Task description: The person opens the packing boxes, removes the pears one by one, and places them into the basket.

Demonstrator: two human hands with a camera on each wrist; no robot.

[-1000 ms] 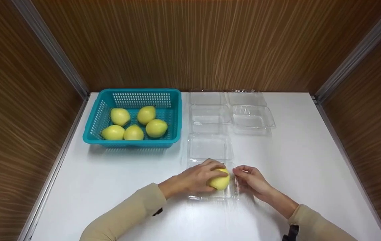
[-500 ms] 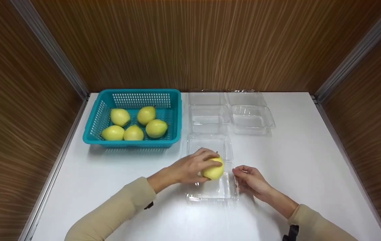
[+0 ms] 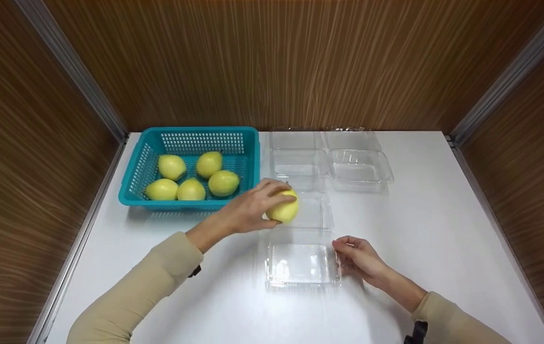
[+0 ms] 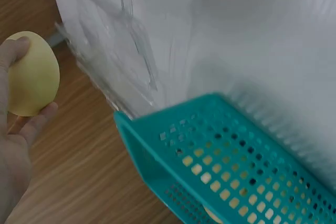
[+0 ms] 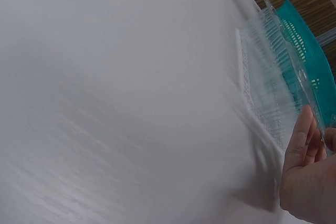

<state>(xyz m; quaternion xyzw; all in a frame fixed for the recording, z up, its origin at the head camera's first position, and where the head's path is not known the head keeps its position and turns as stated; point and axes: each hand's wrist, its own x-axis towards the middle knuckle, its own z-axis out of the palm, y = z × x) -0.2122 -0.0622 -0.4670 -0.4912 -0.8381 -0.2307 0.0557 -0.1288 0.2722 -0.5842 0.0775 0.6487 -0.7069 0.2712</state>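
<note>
My left hand (image 3: 251,206) grips a yellow pear (image 3: 283,207) by its sides, raised over the lid half of the nearest clear plastic clamshell container (image 3: 300,282). In the left wrist view the thumb and fingers wrap the pear (image 4: 35,77), its upper part bare. My right hand (image 3: 362,260) pinches the right rim of that same container, whose base lies open toward me with nothing inside. The right wrist view shows the fingers at the rim of the clear container (image 5: 268,72). To the left stands a teal basket (image 3: 190,204) with several pears (image 3: 224,183) in it.
Two more open clear containers (image 3: 300,165) (image 3: 361,167) sit side by side at the back of the white table (image 3: 424,215). Wood-patterned panels (image 3: 272,62) close in the back and both sides.
My left hand has lifted the pear out of the near container and carried it back and to the left, toward the basket. The right hand has stayed at the rim.
</note>
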